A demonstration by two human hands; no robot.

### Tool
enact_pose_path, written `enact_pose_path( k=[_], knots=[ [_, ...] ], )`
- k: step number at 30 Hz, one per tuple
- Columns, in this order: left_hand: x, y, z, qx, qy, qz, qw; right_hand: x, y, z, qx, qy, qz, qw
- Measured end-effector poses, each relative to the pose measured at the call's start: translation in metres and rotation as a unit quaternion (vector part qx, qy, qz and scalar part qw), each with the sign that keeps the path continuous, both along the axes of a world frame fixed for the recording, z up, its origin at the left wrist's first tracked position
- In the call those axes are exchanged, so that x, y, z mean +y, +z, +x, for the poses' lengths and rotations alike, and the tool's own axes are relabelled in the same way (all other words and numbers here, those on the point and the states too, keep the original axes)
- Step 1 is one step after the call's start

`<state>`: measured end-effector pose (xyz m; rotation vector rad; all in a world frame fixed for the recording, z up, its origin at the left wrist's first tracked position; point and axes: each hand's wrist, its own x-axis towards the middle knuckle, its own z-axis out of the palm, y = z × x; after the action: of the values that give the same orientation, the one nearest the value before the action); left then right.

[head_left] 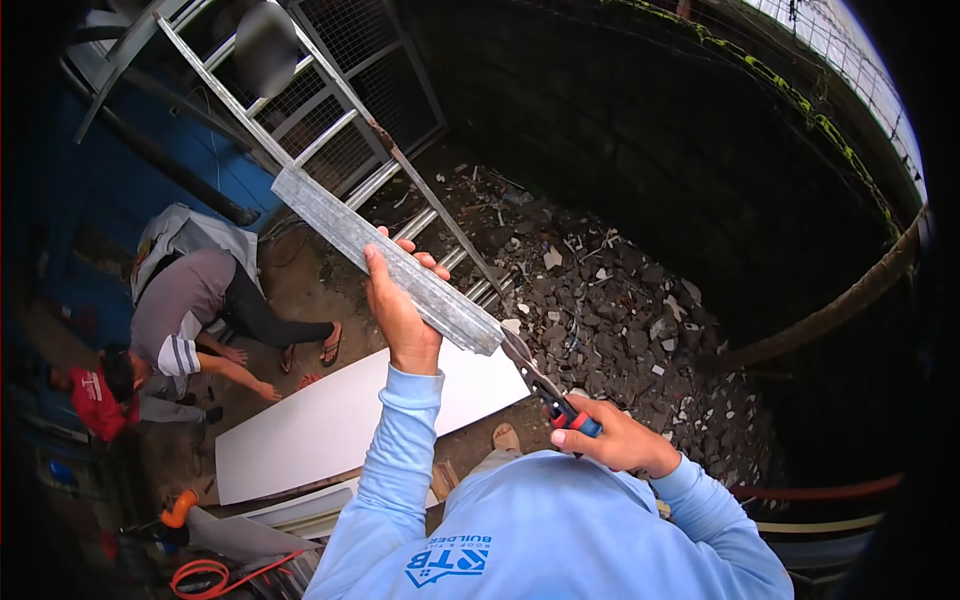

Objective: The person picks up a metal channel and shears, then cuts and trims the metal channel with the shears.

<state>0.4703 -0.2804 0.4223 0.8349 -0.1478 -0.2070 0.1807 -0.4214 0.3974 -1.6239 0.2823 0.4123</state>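
My left hand (400, 310) is closed around a galvanized metal channel (385, 255), its fingertips showing over the far edge. The channel runs slantwise from upper left to lower right in front of my chest. In my right hand (620, 438) is a pair of tin snips (550, 392) with red and blue handles. The dark jaws of the snips meet the lower right end of the channel. Whether the blades are closed on the metal cannot be made out.
A metal ladder (325, 135) stands beyond the channel. Broken rubble (620, 310) covers the ground ahead. A white panel (330, 440) lies below on the left, with a bending person (190, 300) beside it. An orange-handled tool (180, 508) and red cord (215, 570) are at lower left.
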Motion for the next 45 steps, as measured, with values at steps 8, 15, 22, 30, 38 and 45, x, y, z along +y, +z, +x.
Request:
enact_pose_path(
  k=[8, 15, 22, 30, 38, 45],
  knots=[
    [-0.006, -0.005, -0.003, 0.006, 0.000, 0.020, 1.000, -0.002, -0.006, 0.003, -0.052, -0.001, -0.030, 0.998],
    [-0.005, -0.014, -0.004, 0.020, -0.001, 0.000, 1.000, -0.007, -0.007, 0.004, -0.039, -0.009, -0.058, 0.998],
    [-0.004, -0.019, -0.006, 0.027, 0.007, 0.006, 1.000, -0.012, -0.002, 0.006, -0.023, 0.007, -0.076, 0.997],
    [0.001, -0.021, -0.010, 0.008, 0.013, 0.011, 1.000, 0.003, -0.021, -0.002, -0.062, -0.038, -0.010, 0.997],
    [0.006, -0.012, -0.011, 0.006, 0.024, 0.011, 1.000, -0.002, -0.016, -0.004, 0.001, -0.008, 0.055, 0.998],
    [0.008, -0.015, -0.009, -0.007, 0.014, 0.017, 1.000, 0.003, -0.022, -0.005, -0.010, -0.029, 0.041, 0.999]
  ],
)
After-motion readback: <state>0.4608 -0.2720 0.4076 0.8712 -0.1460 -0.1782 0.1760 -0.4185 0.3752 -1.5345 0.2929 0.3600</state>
